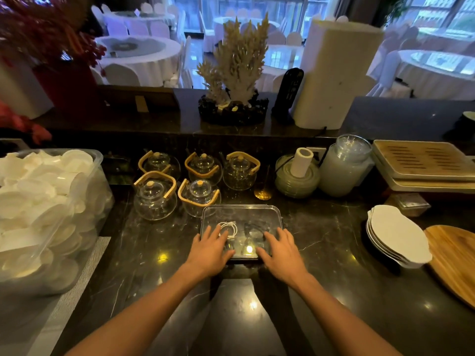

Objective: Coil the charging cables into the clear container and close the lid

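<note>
Clear plastic is what you feel beneath both hands: your left hand [209, 249] and right hand [281, 251] lie flat, fingers straight, on the lid [240, 214] of the clear container [279, 214], which sits on the dark tabletop [334, 242] just ahead of you. Through it show a coiled white cable [228, 227] and a darker cable [253, 231]. Expect a light, slightly flexing, slippery shell; press near the rim and corners, where I judge the lid seats, not the middle. Beyond stand fragile glass teapots [155, 199], close to the far edge.
</note>
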`<state>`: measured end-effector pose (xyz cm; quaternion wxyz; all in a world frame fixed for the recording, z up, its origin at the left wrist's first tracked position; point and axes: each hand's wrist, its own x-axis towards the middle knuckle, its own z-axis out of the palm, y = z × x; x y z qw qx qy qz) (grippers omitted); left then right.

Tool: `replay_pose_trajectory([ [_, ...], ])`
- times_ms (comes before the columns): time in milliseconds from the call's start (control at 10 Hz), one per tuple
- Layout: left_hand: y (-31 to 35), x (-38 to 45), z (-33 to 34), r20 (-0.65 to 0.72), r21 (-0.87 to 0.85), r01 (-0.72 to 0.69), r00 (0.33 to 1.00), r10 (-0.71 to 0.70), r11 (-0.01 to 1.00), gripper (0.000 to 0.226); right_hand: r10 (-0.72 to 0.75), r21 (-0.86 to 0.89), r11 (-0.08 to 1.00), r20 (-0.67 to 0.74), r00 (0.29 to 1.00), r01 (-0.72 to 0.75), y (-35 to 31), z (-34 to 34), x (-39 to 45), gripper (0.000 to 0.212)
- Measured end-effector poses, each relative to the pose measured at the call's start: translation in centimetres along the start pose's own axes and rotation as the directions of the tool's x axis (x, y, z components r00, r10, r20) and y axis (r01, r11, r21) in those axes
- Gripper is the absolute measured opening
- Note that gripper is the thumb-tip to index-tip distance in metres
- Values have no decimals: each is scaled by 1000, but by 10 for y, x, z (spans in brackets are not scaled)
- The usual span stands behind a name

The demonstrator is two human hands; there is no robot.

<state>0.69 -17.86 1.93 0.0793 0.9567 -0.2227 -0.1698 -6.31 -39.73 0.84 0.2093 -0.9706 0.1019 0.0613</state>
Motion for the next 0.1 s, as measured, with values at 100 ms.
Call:
replay_pose_trajectory([
  [100, 2, 7, -26, 112, 81, -37, 993, 28, 996, 63, -23, -123, 992, 20, 1000, 25, -10, -20, 11, 61],
])
